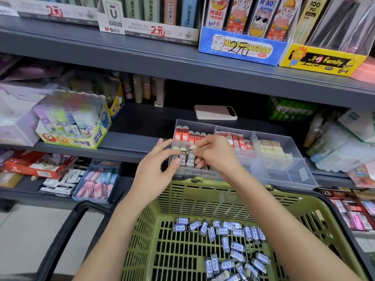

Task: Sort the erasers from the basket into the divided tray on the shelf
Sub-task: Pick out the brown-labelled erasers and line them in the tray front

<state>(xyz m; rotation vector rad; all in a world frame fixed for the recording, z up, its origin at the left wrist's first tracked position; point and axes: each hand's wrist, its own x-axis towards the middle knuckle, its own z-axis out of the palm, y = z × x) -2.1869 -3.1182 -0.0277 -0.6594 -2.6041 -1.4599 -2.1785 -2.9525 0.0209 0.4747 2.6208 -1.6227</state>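
My right hand (215,153) pinches a dark-sleeved 2B eraser (190,158) with a rounded cream tip, standing it in the near-left compartment of the clear plastic divided tray (284,173). My left hand (156,165), fingers loosely spread, steadies the neighbouring row. Small glossy wrapped erasers (233,246) litter the green slotted basket (182,199) below.

Loose erasers (233,240) lie in the near basket (142,230); beyond it, the divided tray (284,175) sits on the shelf (132,142), phone (215,112) behind.
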